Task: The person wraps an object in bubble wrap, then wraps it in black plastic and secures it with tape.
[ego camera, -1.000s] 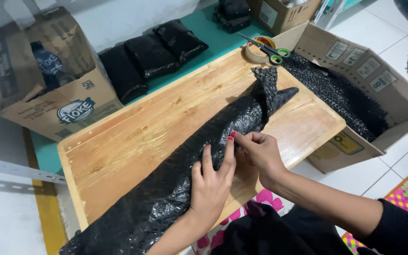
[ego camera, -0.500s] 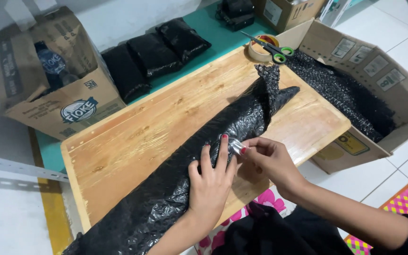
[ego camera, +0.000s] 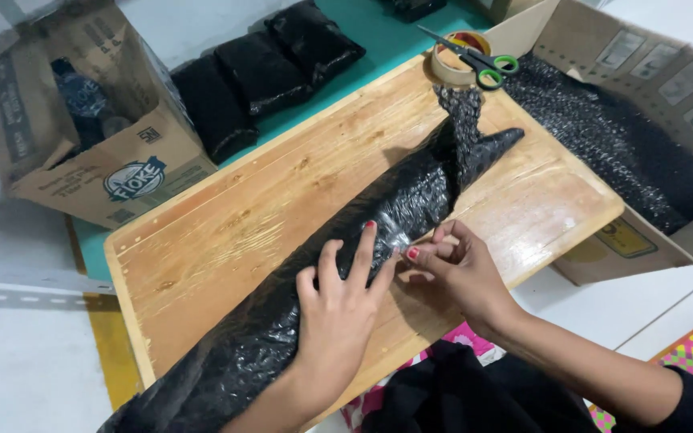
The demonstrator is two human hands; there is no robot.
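A long bundle wrapped in black bubble wrap (ego camera: 411, 200) lies diagonally across a wooden board (ego camera: 226, 232). My left hand (ego camera: 334, 309) presses flat on the middle of the bundle, fingers spread. My right hand (ego camera: 455, 269) is beside it at the bundle's near edge, fingertips pinched on a strip of clear tape at the wrap's seam. The far end of the wrap is twisted and flares out near a roll of tape (ego camera: 452, 64) with green-handled scissors (ego camera: 479, 62) lying on it.
An open cardboard box (ego camera: 130, 160) with dark items stands at the left. Three black wrapped packs (ego camera: 262, 72) lie on the teal surface behind the board. Another open box (ego camera: 659, 96) at the right holds black bubble wrap. White tiled floor lies around.
My right hand has shifted slightly toward the near edge of the bundle, still pinching at the seam. My left hand stays pressed on the wrap.
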